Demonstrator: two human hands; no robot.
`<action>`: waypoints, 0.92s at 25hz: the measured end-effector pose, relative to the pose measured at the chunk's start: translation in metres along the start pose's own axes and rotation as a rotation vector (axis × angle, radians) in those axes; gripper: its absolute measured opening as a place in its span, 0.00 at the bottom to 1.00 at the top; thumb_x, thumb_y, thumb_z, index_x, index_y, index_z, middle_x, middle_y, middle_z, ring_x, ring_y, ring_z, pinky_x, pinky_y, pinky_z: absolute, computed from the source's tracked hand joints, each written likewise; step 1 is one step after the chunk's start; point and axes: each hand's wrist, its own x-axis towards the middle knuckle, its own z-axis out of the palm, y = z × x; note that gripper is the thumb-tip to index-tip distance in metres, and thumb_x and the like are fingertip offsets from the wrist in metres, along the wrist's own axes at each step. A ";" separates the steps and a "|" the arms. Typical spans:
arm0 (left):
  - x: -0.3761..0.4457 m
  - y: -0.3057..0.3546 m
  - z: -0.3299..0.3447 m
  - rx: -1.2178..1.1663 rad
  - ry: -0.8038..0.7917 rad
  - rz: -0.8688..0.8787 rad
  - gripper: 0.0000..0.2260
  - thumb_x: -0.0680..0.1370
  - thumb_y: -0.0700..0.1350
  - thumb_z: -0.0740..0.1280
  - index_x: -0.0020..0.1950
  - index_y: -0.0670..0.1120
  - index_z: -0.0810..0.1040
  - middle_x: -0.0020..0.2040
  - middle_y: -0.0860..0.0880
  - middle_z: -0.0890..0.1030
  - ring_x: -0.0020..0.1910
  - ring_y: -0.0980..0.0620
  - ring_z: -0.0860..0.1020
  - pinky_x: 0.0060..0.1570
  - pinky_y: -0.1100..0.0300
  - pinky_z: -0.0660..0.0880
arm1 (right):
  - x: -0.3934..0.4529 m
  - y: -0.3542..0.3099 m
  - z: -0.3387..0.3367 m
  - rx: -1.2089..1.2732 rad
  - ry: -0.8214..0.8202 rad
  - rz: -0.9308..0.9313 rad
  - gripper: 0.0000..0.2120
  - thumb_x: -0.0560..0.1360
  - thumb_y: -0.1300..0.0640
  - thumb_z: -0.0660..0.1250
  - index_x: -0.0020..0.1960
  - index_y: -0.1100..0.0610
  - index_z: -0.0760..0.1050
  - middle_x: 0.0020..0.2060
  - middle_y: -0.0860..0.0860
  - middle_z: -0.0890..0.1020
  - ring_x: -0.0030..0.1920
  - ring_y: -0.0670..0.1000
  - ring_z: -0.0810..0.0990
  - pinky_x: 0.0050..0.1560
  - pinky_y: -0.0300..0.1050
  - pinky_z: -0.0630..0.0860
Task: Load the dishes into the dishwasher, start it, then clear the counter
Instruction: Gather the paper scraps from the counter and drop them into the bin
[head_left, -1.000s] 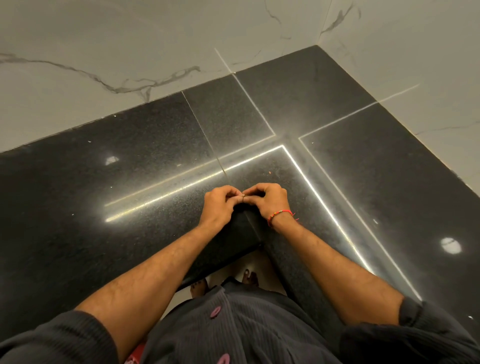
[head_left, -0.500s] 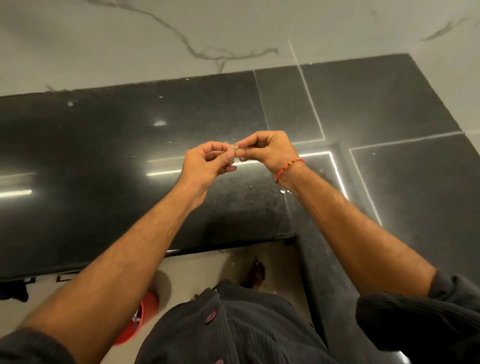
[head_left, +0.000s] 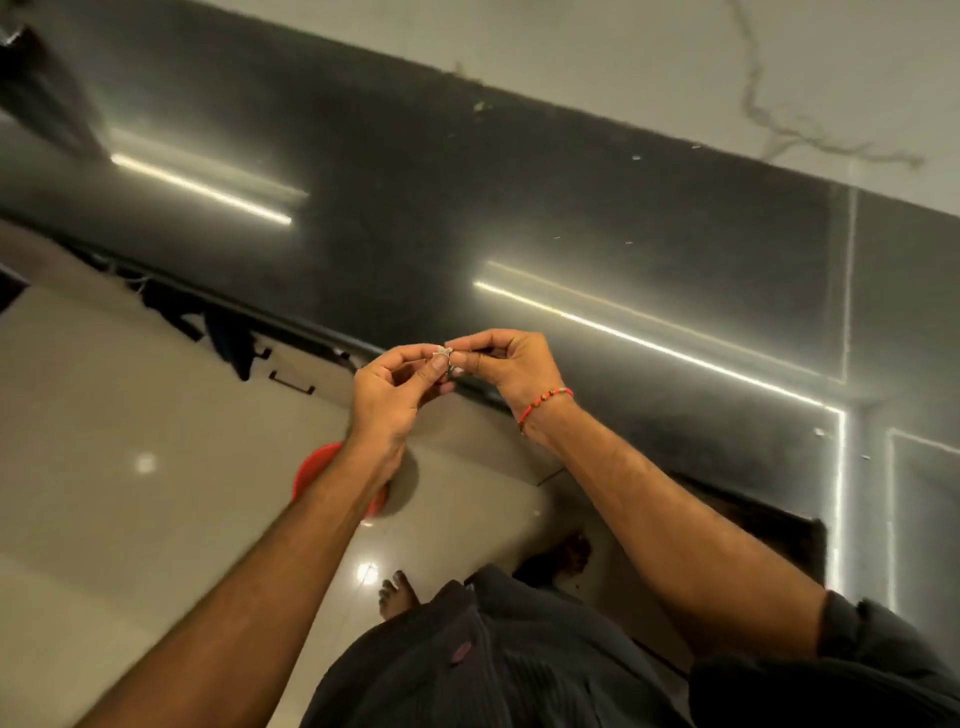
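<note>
A red round container (head_left: 311, 470) sits on the glossy cream floor (head_left: 130, 457) — partly hidden. White marble-veined wall (head_left: 675, 67) borders the far side — grey veins visible.

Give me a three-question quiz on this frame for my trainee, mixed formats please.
1. True or false: the left hand rests flat on the counter.
2. Multiple choice: the red string bracelet sits on A) the left wrist, B) the right wrist, C) the counter.
3. Short answer: what do both hands pinch between them?

Key:
1. False. It is raised near the counter's front edge, fingers curled.
2. B. It is on the wrist of the right hand.
3. A small pale scrap, too small to identify.
</note>
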 end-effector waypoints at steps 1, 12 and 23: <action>-0.005 -0.002 -0.030 -0.015 0.054 -0.015 0.04 0.77 0.33 0.71 0.49 0.41 0.83 0.41 0.46 0.86 0.41 0.50 0.85 0.44 0.60 0.82 | 0.002 0.012 0.031 -0.017 -0.026 0.021 0.07 0.71 0.70 0.73 0.47 0.63 0.83 0.39 0.53 0.86 0.42 0.48 0.85 0.45 0.39 0.80; 0.013 -0.161 -0.249 -0.014 0.445 -0.306 0.08 0.76 0.37 0.74 0.55 0.40 0.85 0.50 0.44 0.87 0.47 0.49 0.86 0.52 0.55 0.83 | 0.040 0.229 0.222 -0.179 -0.049 0.404 0.08 0.71 0.69 0.73 0.49 0.61 0.84 0.47 0.56 0.86 0.47 0.50 0.84 0.52 0.41 0.78; 0.118 -0.433 -0.343 -0.206 0.632 -0.556 0.11 0.80 0.29 0.63 0.51 0.42 0.81 0.43 0.47 0.83 0.35 0.54 0.82 0.39 0.60 0.82 | 0.132 0.525 0.263 -0.095 0.073 0.698 0.16 0.78 0.73 0.59 0.63 0.67 0.76 0.58 0.63 0.80 0.53 0.57 0.80 0.48 0.39 0.80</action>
